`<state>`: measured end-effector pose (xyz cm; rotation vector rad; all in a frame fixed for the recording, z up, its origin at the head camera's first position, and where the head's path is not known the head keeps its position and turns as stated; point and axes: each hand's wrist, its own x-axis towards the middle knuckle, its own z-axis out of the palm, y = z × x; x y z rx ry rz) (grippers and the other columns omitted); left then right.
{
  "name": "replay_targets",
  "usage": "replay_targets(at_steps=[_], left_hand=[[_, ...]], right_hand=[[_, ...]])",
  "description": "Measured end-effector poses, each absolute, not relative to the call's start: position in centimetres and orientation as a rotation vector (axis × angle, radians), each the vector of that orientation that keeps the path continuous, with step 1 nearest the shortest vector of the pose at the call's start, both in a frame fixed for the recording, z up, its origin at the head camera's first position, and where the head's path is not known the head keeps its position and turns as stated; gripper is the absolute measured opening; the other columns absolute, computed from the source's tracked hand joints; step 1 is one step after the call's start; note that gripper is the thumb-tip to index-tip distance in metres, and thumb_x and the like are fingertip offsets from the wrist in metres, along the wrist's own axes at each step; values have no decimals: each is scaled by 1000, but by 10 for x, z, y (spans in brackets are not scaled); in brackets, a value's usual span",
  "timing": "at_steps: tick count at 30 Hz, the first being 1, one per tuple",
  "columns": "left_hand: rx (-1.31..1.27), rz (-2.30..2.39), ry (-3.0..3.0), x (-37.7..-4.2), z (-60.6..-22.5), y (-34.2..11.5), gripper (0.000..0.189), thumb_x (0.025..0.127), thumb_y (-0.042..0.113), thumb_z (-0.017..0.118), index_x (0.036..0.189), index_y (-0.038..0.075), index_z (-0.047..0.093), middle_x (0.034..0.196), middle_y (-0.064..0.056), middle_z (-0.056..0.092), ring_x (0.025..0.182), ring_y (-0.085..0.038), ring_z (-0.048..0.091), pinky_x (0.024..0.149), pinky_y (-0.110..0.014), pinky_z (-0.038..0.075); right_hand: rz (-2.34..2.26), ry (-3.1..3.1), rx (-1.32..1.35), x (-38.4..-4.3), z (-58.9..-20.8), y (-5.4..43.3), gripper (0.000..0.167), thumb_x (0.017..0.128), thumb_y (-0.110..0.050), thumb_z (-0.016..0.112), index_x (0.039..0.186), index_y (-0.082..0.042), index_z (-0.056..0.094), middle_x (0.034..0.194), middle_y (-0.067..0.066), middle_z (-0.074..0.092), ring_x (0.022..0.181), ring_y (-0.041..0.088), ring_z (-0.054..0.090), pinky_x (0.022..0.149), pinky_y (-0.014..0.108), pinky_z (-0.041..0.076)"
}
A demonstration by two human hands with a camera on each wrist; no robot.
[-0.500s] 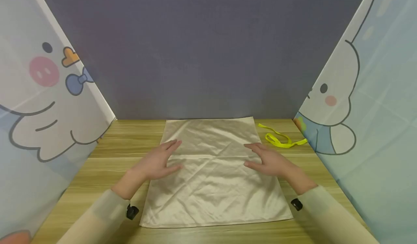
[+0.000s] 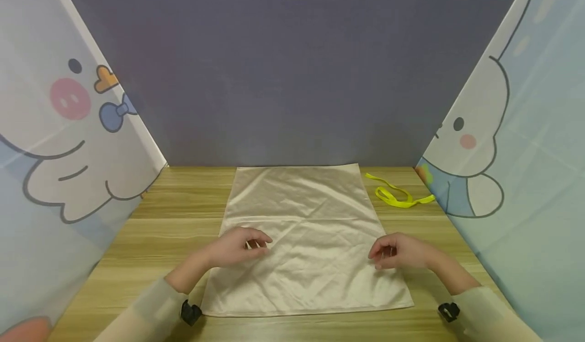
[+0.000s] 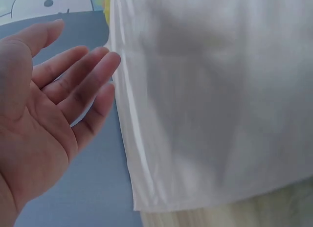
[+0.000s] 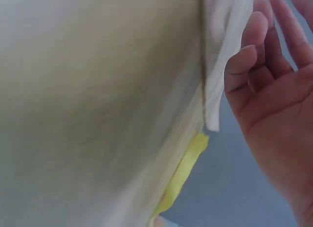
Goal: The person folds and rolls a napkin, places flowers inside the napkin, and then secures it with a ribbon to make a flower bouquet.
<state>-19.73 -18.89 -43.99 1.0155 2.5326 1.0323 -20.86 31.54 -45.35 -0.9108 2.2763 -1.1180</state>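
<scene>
A cream satin cloth [image 2: 301,205] lies spread on the wooden table, lightly creased, its near edge toward me. Over its left side is my left hand [image 2: 237,245], fingers loosely bent, with nothing between them. My right hand [image 2: 402,250] is at the cloth's right side, fingers bent and relaxed, also holding nothing. In the left wrist view the left palm [image 3: 44,139] faces the camera beside the cloth [image 3: 205,119]. The right wrist view has the right hand [image 4: 279,100] at its right edge, fingers slightly curled.
A yellow ribbon [image 2: 397,200] lies loosely looped on the table [image 2: 183,200], right of the cloth's far corner. A grey panel [image 2: 292,73] stands along the back. Cartoon-printed curtains flank the left side [image 2: 59,154] and right side [image 2: 539,144].
Both hands have drawn back toward the near side of the cloth, the right one also outward. Their fingers, straighter before, are now more bent. Cloth and ribbon lie as before.
</scene>
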Motion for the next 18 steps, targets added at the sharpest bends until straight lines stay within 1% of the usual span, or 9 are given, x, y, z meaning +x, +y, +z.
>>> replay_targets(at_steps=[5, 7, 9, 11, 13, 16, 18], left_hand=[[974, 1062, 2481, -190, -443, -180, 30, 109, 22, 70, 130, 1, 76, 108, -1, 80, 98, -3, 69, 86, -27, 59], [967, 1058, 2470, -188, -445, -178, 32, 109, 25, 70, 130, 2, 76, 108, 2, 80, 98, -2, 69, 87, -27, 59], [961, 1053, 2464, -186, -447, -176, 33, 110, 28, 69, 130, 3, 76, 108, 5, 79, 97, 0, 68, 88, -26, 59], [975, 1054, 2455, -184, -450, -175, 33, 110, 27, 69, 129, 2, 76, 108, 3, 79, 96, 0, 68, 87, -27, 60], [981, 1051, 2445, -183, -452, -173, 33, 110, 27, 69, 130, 3, 76, 107, 2, 79, 95, 1, 68, 87, -26, 60], [988, 1054, 2427, -181, -454, -170, 32, 110, 27, 69, 130, 3, 76, 106, 3, 79, 94, 1, 68, 86, -26, 60], [980, 1060, 2419, -180, -455, -169, 33, 110, 28, 69, 130, 4, 76, 106, 4, 79, 94, 1, 68, 85, -25, 59]], right_hand=[[-1121, 2185, -939, -194, -460, 342, 13, 98, -8, 81, 111, -9, 80, 96, 5, 75, 87, -1, 62, 73, 22, 53], [-1111, 2136, -953, -189, -461, 351, 13, 98, -6, 81, 110, -9, 81, 92, 8, 71, 85, -3, 60, 70, 22, 52], [-1104, 2088, -971, -185, -463, 357, 14, 96, -5, 81, 110, -8, 82, 90, 14, 67, 83, -3, 58, 68, 21, 51], [-1103, 2043, -979, -183, -464, 360, 16, 96, -3, 81, 111, -7, 81, 90, 21, 62, 79, 0, 56, 68, 21, 49], [-1098, 2022, -973, -180, -465, 361, 18, 94, -3, 82, 112, -8, 80, 91, 24, 57, 77, 6, 54, 67, 21, 47], [-1081, 2045, -973, -177, -466, 361, 22, 92, -6, 84, 112, -11, 78, 91, 21, 53, 75, 17, 50, 65, 22, 44], [-1063, 2082, -983, -174, -466, 360, 22, 90, -8, 86, 109, -14, 77, 91, 18, 52, 76, 19, 50, 65, 22, 43]])
